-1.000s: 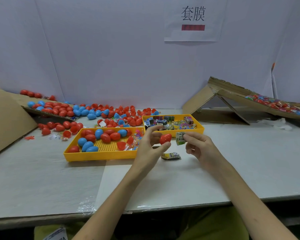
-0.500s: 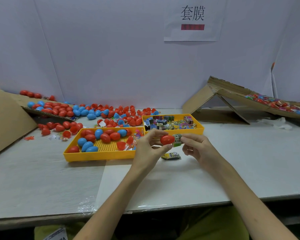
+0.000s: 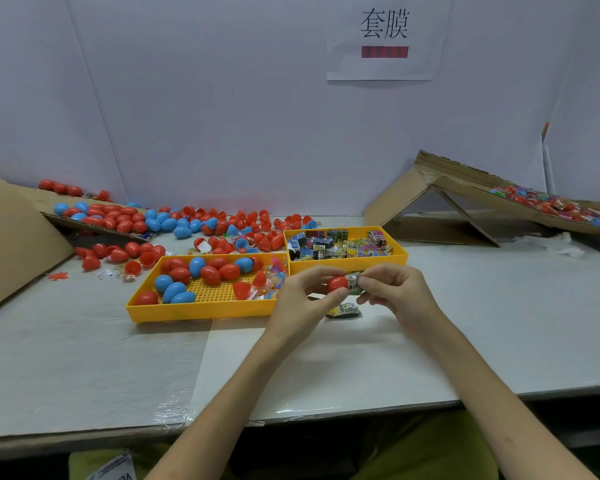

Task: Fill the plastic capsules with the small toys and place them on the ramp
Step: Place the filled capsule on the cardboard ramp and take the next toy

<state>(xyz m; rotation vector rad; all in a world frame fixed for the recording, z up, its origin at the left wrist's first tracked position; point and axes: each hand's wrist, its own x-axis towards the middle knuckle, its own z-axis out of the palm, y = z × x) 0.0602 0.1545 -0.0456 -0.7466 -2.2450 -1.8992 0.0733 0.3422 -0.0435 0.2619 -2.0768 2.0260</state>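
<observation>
Two-handed | pinching capsule half (image 3: pixel 337 284) in left hand (image 3: pixel 302 301), mouth sideways for loading | feeding in toy packet (image 3: pixel 354 285), right hand (image 3: pixel 397 296) pinch

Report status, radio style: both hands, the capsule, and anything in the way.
Left hand grips red capsule. Right hand pinches toy packet, touching the capsule. Spare packet lies on table under the hands, not blocking.
</observation>
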